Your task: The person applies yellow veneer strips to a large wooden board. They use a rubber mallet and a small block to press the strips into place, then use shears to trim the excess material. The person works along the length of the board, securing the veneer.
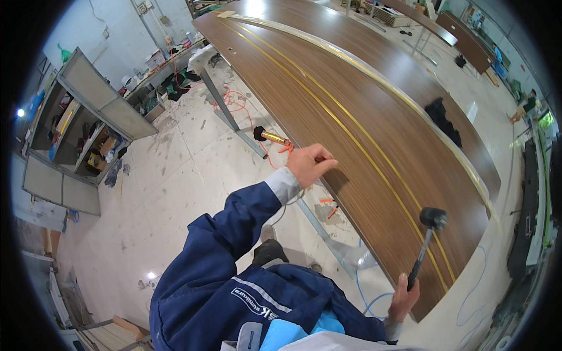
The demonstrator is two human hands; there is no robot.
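My right hand (403, 297) grips the dark handle of a rubber mallet (433, 219). Its black head is over the near end of a long brown wood-grain panel (351, 175). Two thin gold strips (380, 169) run lengthwise along that panel. My left hand (313, 165) is at the panel's left edge, fingers curled and thumb against the forefinger; whatever is in the pinch, if anything, is too small to make out. Close beside it, past the edge, shows a caulking gun (274, 138) with an orange handle.
Pale wrapping (374, 73) lines the border of another brown panel (410, 70) on the far side, where a black cloth (443, 121) lies. Metal legs (219, 99) stand below. A blue hose (367, 304) trails on the floor. At left is an open cabinet (73, 128); people are far right.
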